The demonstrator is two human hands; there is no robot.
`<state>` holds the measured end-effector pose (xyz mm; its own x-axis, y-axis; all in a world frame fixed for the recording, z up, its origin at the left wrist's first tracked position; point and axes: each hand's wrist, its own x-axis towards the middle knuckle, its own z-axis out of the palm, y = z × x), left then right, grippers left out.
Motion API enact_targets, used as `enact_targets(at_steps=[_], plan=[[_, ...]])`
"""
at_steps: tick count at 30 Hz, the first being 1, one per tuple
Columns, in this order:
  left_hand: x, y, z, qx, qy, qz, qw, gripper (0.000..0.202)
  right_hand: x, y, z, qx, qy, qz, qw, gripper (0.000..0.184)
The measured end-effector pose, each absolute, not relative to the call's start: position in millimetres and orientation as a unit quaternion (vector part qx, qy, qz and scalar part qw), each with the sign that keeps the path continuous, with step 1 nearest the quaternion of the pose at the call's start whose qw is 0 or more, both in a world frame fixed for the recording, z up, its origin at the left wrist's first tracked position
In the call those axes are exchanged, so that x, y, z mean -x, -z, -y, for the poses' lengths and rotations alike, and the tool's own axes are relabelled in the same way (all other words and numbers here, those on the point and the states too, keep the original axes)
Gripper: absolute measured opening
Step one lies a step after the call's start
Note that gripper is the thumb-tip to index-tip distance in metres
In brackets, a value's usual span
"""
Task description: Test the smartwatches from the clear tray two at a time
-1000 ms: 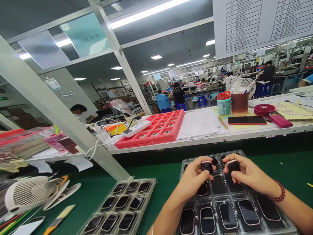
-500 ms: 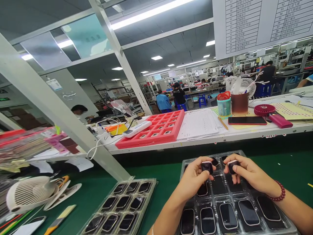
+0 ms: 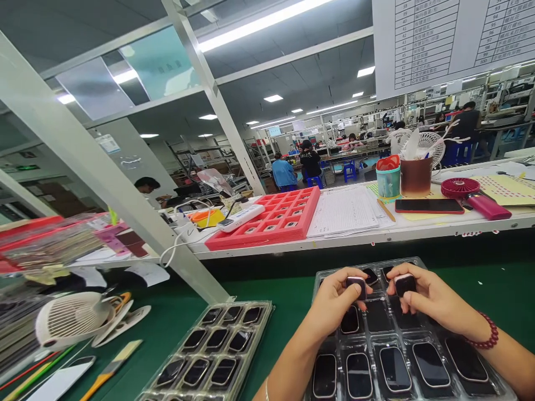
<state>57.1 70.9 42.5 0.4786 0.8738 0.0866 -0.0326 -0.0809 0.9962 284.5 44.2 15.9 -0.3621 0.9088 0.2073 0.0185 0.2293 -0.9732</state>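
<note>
While hands hover over blister tray (image 3: 325,274), left hand (image 3: 334,305) pinches pink-edged watch body (image 3: 356,287) between thumb and fingers; right hand (image 3: 430,301) grips second watch body (image 3: 404,285); both just above tray; more watches (image 3: 359,376) lie in its pockets.

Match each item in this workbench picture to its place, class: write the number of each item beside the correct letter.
Items
1. small pink-rimmed device
2. beaded bracelet
3. red foam tray
4. clear plastic tray

Places
A. on the white bench, left of the papers
B. on the green mat, left of the hands
C. around the right wrist
D. pinched in the left hand

Right pairs: 1-D, 2-C, 3-A, 4-B
</note>
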Motion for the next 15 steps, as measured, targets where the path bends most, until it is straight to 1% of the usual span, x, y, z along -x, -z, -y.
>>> enact_targets(at_steps=[2, 5, 11, 15], plan=[[-56.3, -42.7, -70.1, -0.628, -0.389, -0.332, 0.586, 0.033, -283.4, -17.5, -42.3, 0.359, -0.507, 0.651, 0.437, 0.032], [-55.8, -41.3, -69.4, -0.63, -0.372, -0.326, 0.599, 0.043, -282.4, -19.6, -40.5, 0.372, -0.494, 0.654, 0.436, 0.027], [-56.0, -39.9, -69.5, -0.628, -0.37, -0.327, 0.602, 0.039, -283.7, -18.5, -40.0, 0.377, -0.48, 0.664, 0.432, 0.027], [-56.2, -42.3, -67.6, -0.629, -0.367, -0.334, 0.599, 0.042, -285.1, -17.0, -38.2, 0.362, -0.478, 0.671, 0.437, 0.033]])
